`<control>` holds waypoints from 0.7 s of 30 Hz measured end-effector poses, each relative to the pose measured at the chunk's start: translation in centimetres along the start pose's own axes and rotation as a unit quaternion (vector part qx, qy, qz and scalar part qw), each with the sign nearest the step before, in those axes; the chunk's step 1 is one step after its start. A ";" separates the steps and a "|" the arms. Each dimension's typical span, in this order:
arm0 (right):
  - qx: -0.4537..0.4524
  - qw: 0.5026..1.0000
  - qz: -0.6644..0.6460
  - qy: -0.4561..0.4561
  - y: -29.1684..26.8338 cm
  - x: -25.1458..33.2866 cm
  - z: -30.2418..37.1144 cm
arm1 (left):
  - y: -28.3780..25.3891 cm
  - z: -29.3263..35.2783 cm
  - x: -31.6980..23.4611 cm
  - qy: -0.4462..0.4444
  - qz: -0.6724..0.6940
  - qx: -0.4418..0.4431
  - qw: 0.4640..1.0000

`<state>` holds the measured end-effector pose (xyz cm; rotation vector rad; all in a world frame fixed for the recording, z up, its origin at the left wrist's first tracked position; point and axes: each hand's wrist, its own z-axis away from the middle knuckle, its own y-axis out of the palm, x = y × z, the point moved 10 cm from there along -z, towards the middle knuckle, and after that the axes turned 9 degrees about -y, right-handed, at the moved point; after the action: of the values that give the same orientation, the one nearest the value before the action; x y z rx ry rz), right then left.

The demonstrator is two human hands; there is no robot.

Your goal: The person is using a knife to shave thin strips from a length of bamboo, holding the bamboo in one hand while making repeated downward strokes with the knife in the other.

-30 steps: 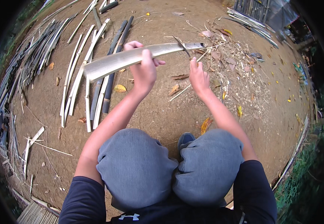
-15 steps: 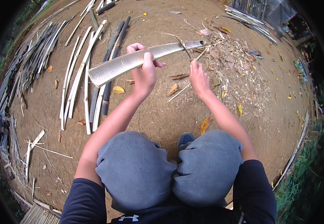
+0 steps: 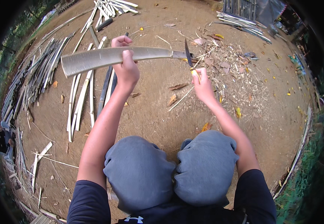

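Note:
My left hand point(image 3: 127, 72) is closed around a long, curved strip of split bamboo point(image 3: 89, 63), its thumb lying over the pale, hollow inner face. The wide end of the strip points left and the narrow end right, held level above the ground. In my right hand point(image 3: 204, 87) is a knife point(image 3: 188, 53) with a thin dark blade and a yellowish handle. The blade points up and away from me, next to the narrow end of the bamboo. Whether the blade touches the strip I cannot tell.
Split bamboo strips point(image 3: 80, 100) lie on the dirt beyond my left forearm, with a large pile of darker strips point(image 3: 39, 71) farther left. Shavings and dry leaves point(image 3: 240, 71) cover the ground at right. More strips point(image 3: 244, 23) lie at the far right. My knees point(image 3: 139, 170) are drawn up below.
The bamboo strip has moved left with my left hand. My right hand has turned the knife more upright near the strip's narrow end. The whole view has shifted slightly.

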<state>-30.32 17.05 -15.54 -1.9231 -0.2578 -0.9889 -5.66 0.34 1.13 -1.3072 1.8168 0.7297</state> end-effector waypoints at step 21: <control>0.075 0.954 -0.213 0.199 -7.7 -2.5 0.9 | 5.8 -10.0 -14.9 0.049 0.245 0.073 0.966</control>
<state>-35.64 22.51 -12.68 -1.5163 -0.5088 -1.5672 -11.07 1.74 19.17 -0.8134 2.2617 0.7767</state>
